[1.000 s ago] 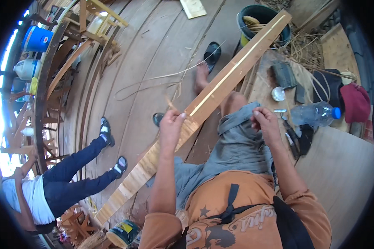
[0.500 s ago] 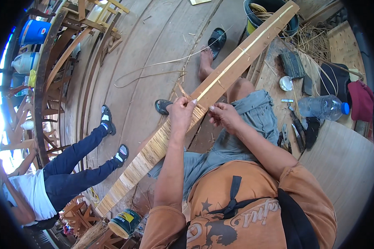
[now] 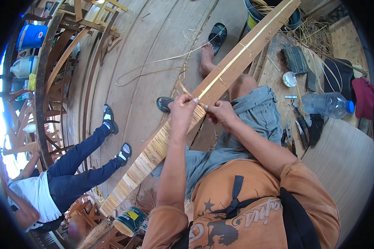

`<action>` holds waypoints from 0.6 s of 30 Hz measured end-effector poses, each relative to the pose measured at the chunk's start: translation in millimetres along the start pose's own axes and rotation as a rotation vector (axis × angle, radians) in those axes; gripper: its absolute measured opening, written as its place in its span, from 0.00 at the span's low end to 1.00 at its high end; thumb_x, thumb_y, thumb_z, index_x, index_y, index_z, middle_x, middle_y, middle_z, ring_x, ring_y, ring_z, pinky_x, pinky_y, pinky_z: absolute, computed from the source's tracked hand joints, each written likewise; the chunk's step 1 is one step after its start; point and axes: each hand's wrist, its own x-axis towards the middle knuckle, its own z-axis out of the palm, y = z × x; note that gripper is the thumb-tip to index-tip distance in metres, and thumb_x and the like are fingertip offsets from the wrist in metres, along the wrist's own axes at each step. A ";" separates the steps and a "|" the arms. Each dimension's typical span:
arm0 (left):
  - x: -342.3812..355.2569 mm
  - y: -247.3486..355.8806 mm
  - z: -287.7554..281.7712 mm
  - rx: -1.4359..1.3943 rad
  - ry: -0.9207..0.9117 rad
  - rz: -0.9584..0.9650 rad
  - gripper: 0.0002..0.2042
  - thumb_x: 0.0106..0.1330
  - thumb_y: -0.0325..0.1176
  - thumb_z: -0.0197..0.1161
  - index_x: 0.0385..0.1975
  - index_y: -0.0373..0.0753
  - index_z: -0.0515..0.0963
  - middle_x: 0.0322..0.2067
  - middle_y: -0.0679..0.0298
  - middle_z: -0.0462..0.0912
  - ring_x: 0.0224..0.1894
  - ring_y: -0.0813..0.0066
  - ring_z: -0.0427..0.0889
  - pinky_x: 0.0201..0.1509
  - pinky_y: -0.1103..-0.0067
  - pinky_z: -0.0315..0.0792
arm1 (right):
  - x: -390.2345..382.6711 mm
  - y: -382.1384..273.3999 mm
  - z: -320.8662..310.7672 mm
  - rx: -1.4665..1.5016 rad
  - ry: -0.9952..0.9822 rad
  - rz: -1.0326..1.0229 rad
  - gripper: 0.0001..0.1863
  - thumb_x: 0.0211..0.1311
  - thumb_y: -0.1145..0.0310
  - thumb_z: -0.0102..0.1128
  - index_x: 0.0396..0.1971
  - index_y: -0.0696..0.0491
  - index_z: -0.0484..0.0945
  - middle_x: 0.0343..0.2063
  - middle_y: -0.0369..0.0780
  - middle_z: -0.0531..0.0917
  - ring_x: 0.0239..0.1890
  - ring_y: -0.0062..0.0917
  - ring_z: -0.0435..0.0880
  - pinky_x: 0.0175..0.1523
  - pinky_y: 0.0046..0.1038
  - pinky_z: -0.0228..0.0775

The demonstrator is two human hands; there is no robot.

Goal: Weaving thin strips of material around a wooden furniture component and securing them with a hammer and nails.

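A long wooden board [image 3: 232, 72] lies slantwise across my lap, a pale strip [image 3: 253, 40] running along its middle. Its lower half is covered by a tight wrapping of straw-coloured cane [image 3: 153, 151]. At the upper end of this wrapping, my left hand [image 3: 183, 113] is closed in a pinch on a thin cane strip [image 3: 184, 88], part of which curls up beyond the fingers. My right hand [image 3: 222, 114] is closed too, thumb and forefinger pinching at the board's right edge, where the strip seems to cross. The fingers partly hide the strip there.
Right of me are a clear water bottle [image 3: 328, 105], pliers [image 3: 290, 137], a knife [image 3: 301, 132], a small round tin [image 3: 289, 79] and a dark block [image 3: 295, 59]. A bucket [image 3: 253, 18] holds coiled cane. A green can [image 3: 130, 220] stands lower left, near another person's legs [image 3: 77, 168].
My right hand has come left to the board's edge, nearer my left hand. The curled strip beside my left fingers has shifted. The view has tilted slightly.
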 end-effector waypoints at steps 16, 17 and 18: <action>43.4 -4.4 -13.9 -0.072 0.007 -0.213 0.06 0.61 0.27 0.58 0.34 0.30 0.73 0.24 0.63 0.76 0.25 0.74 0.76 0.30 0.79 0.71 | 2.4 -4.2 2.8 0.109 -0.030 0.056 0.10 0.59 0.67 0.61 0.24 0.56 0.73 0.16 0.34 0.75 0.14 0.17 0.74 0.16 0.20 0.65; 41.8 2.3 -12.2 0.153 0.005 -0.183 0.09 0.60 0.26 0.58 0.38 0.29 0.73 0.28 0.59 0.77 0.30 0.68 0.78 0.36 0.75 0.73 | 4.1 -4.2 2.0 0.098 -0.013 0.049 0.10 0.58 0.67 0.62 0.23 0.56 0.73 0.16 0.34 0.75 0.13 0.18 0.73 0.16 0.20 0.65; 36.7 6.2 -6.9 0.151 -0.001 -0.184 0.09 0.60 0.26 0.58 0.38 0.29 0.73 0.28 0.59 0.77 0.30 0.68 0.78 0.36 0.75 0.73 | 5.2 -4.2 1.6 0.087 0.003 0.040 0.10 0.58 0.67 0.62 0.23 0.56 0.73 0.15 0.34 0.75 0.13 0.18 0.73 0.16 0.20 0.64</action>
